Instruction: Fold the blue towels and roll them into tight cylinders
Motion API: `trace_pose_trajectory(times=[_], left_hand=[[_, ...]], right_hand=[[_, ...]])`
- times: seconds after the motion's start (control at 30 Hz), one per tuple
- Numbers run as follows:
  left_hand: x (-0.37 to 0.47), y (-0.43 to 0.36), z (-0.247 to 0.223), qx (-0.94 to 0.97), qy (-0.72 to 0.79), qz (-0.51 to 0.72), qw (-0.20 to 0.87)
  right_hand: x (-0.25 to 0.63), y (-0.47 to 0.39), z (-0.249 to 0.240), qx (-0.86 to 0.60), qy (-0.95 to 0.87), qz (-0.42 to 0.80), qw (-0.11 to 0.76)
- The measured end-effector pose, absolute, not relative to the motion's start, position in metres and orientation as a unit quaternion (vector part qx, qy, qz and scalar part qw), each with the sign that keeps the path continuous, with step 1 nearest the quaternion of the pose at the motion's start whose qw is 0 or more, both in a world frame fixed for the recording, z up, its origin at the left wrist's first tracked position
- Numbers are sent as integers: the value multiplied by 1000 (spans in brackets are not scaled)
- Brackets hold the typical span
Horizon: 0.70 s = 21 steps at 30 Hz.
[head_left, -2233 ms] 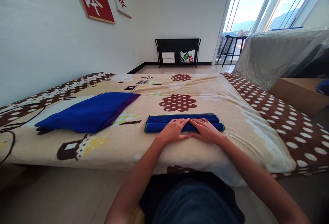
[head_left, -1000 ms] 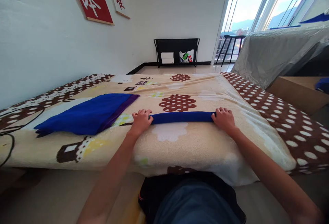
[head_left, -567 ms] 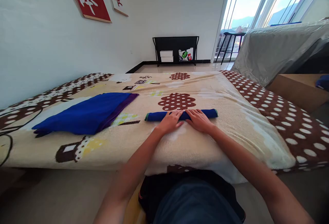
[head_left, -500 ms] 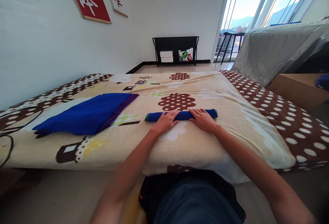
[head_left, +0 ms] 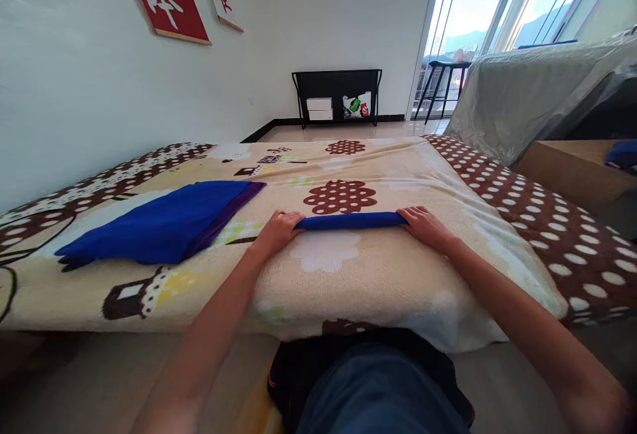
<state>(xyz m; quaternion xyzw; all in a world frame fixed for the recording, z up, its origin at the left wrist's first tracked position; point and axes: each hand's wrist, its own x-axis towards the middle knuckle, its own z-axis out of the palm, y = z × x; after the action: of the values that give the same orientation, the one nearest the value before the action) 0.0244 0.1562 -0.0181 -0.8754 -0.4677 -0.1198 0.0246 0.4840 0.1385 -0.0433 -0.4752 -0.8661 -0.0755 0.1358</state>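
Note:
A rolled blue cloth (head_left: pixel 351 221) lies crosswise on the patterned blanket (head_left: pixel 318 288) in front of me. Around its left end my left hand (head_left: pixel 281 228) is closed, the fingers over the top. My right hand (head_left: pixel 423 224) grips the right end in the same way. Both ends of the roll are hidden under the hands. Left of my left hand, a flat, folded blue cloth (head_left: pixel 159 221) with a purple edge rests on the blanket, apart from the roll.
Dark cables (head_left: pixel 30 248) run over the blanket's left side. At the right stand a cardboard box (head_left: pixel 572 168) and furniture under plastic sheeting (head_left: pixel 522 89). A black rack (head_left: pixel 336 92) stands against the far wall, with a stool (head_left: pixel 442 85) by the window.
My hands have moved apart, from lying flat on the middle of the rolled cloth to its two ends, and closed around them. The folded cloth stays put.

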Motion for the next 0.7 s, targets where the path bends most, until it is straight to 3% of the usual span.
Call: trace_pose_trajectory(times=[0.23,0.43,0.7], left_hand=[[0,163,0,-860,-494,-126,-13],[-14,140,20,-875,-456,-108,-120],[-20,129,-12,-850,-479,-147,-163]], right_hand=[[498,150,-30,-491,-859,-25,141],[512,126,-17,-448,-882,65,132],[503,105,-50,-472,-855,80,198]])
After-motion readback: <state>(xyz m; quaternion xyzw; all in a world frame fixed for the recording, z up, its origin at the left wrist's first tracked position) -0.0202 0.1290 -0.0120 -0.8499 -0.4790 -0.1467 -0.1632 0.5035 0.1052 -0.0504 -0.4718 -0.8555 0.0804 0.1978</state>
